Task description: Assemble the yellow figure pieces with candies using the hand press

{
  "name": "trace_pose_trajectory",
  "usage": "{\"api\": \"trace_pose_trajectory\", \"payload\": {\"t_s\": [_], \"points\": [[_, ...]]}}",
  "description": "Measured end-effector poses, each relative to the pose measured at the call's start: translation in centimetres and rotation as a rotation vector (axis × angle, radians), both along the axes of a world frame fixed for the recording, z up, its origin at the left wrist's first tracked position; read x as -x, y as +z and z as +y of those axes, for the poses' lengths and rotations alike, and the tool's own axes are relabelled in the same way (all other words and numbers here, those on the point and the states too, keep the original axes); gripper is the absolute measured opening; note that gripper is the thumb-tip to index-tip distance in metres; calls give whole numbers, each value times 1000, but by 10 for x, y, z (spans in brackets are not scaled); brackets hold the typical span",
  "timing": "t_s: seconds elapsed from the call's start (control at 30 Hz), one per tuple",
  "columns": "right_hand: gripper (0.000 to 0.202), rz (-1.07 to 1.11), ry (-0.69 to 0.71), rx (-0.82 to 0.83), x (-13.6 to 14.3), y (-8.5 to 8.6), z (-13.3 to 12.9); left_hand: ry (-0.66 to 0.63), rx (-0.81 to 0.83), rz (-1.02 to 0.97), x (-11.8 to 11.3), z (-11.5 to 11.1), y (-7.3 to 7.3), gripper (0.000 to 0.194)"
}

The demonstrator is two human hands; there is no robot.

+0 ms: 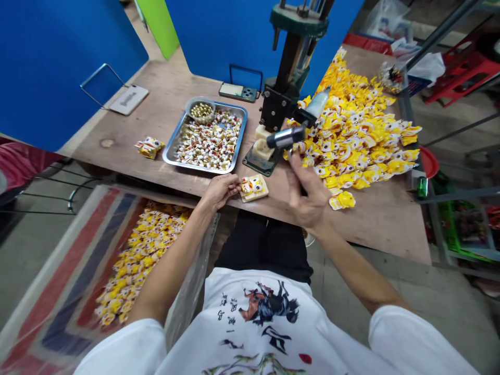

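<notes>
A hammer (286, 137), its dark head blurred, is held up above the surface (390, 224) by the right hand (309, 195), the fingers closed around its handle. The fingers of the left hand (222, 191) are held narrow, pinched together at the near-left side of a yellow-and-white figure (252, 185); whether anything small is gripped between the tips cannot be told. The figure is seated on a cream block (261, 197) at the front edge of the surface, between the two hands. Just beyond, the base of a dark press (274, 107) is fitted with pale blocks. To the left, a metal tray (242, 136) is filled with small white-and-gold parts (209, 143), and a bowl of gold beads (202, 111) is set in its far-left corner. On the right, yellow figures (351, 140) are heaped — one more (342, 200) is placed just in front of the heap
</notes>
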State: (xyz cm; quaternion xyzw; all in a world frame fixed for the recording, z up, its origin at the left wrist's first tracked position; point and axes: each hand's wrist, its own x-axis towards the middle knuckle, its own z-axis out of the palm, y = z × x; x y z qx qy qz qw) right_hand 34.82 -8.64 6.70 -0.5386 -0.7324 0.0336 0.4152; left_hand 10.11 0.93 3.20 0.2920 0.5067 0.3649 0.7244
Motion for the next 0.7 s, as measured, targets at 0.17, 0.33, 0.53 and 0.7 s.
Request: {"api": "trace_pose_trajectory", "payload": {"t_s": [0.17,0.33,0.53,0.7], "points": [[61,-189,124,201,-6,-7,3,11,-33,-6,-1,-3,-4,30],[49,-14,-57,236,-17,-11,-12,-16,-133,-53,6,-15,-10,35],[39,-40,-33,418,-32,-48,-12,-142,-530,155,10,-39,-25,64],[46,-338,-237,263,-51,-23,25,-36,-831,346,22,-43,-13,55]]}}
